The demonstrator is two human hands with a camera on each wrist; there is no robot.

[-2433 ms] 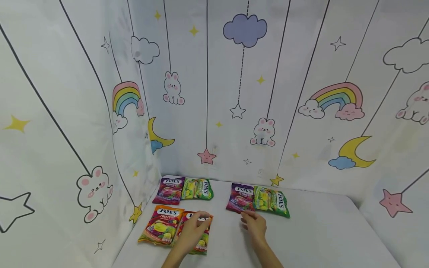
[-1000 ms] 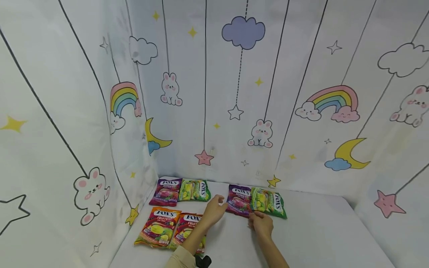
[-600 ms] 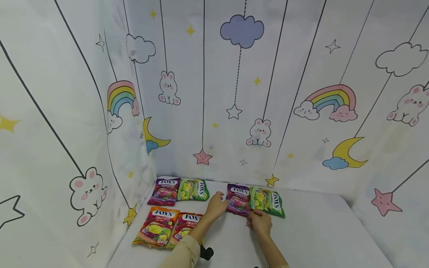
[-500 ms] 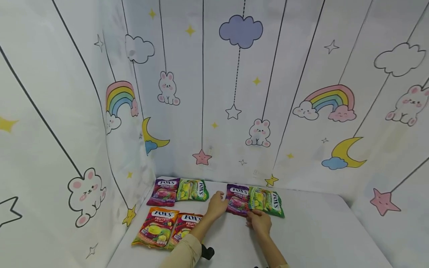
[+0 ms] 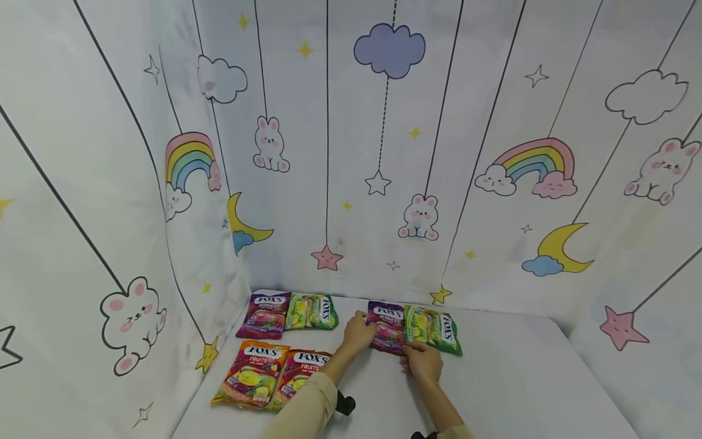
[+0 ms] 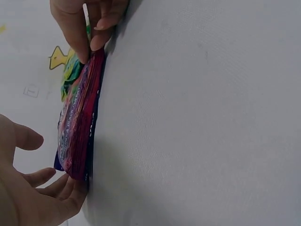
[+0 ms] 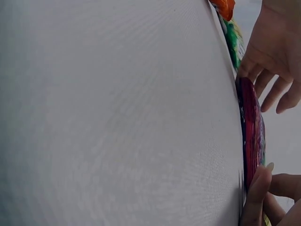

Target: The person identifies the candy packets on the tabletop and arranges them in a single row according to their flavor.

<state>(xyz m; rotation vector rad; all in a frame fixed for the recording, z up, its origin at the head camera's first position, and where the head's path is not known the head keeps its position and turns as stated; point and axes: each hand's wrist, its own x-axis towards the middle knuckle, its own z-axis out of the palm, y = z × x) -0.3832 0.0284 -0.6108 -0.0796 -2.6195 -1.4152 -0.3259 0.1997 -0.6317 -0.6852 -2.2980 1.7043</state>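
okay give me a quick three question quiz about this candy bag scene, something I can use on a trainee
1. True or false: both hands touch the same purple bag.
2. Which bag lies directly against that purple bag's right side? A) an orange bag B) the green bag C) a blue bag
3. Fill in: the two orange bags lie at the table's front ____ corner.

Key
1. True. The left hand is at its left edge; the right hand pinches its near edge.
2. B.
3. Left, in front of another purple and green pair on the white table.
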